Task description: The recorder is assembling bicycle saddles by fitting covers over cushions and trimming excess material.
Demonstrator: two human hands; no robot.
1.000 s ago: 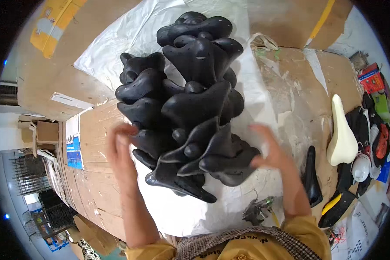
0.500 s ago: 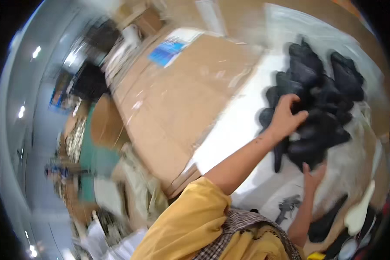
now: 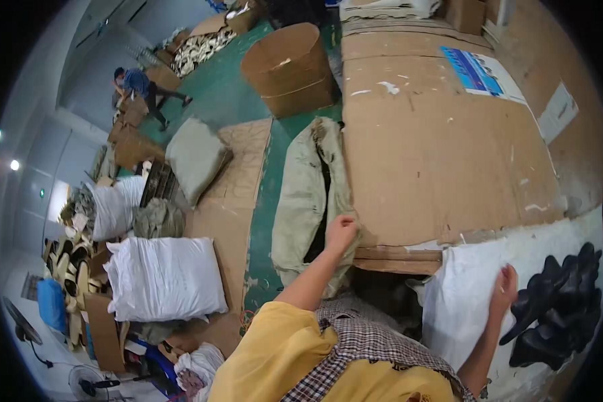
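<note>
My left hand (image 3: 340, 232) reaches out to the left and grips the edge of a large grey-green sack (image 3: 306, 201) that hangs open beside the cardboard-covered table (image 3: 442, 147). My right hand (image 3: 504, 289) rests flat on the white plastic sheet (image 3: 465, 295) at the table's near edge. Just right of that hand lies a pile of black bicycle saddles (image 3: 561, 308). The hand does not touch them.
White filled sacks (image 3: 166, 276) and a grey one (image 3: 193, 157) lie on cardboard on the green floor at left. A round cardboard drum (image 3: 289, 67) stands farther off. Another person (image 3: 141, 86) bends over boxes in the distance. A fan (image 3: 90, 385) stands at lower left.
My view has swung left, away from the saddle pile. My left hand left the saddles and took hold of the sack's edge. My right hand moved onto the white sheet.
</note>
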